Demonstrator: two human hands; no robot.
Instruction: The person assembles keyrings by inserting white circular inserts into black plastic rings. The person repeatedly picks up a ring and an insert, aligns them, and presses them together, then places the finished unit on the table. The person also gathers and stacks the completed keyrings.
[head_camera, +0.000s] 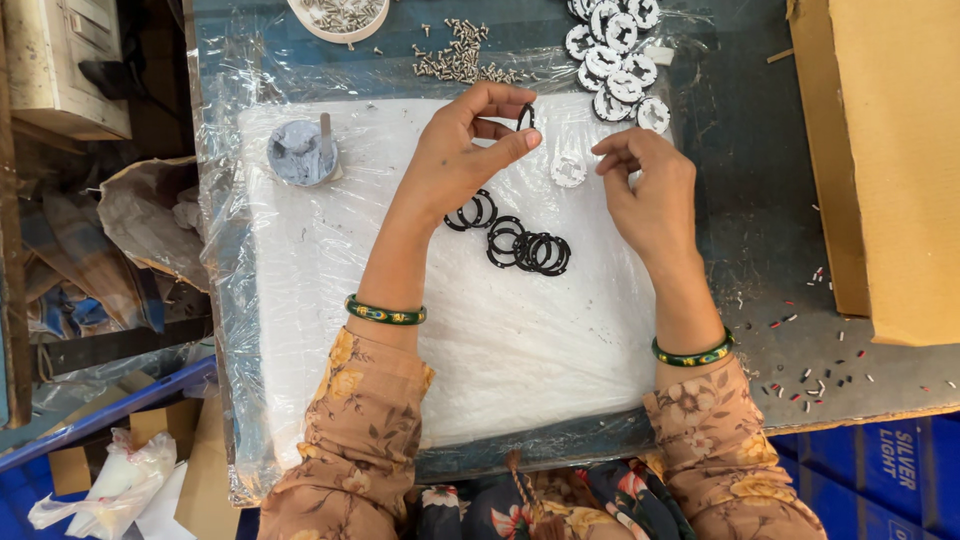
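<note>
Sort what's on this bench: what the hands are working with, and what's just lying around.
In use: black ring in left hand; white disc under right hand; black rings.
Lying about: screws; grey pot; cardboard box.

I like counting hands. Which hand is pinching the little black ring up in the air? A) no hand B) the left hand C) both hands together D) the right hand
B: the left hand pinches the small black ring between thumb and forefinger, while the right hand rests by a white round plastic part.
</note>
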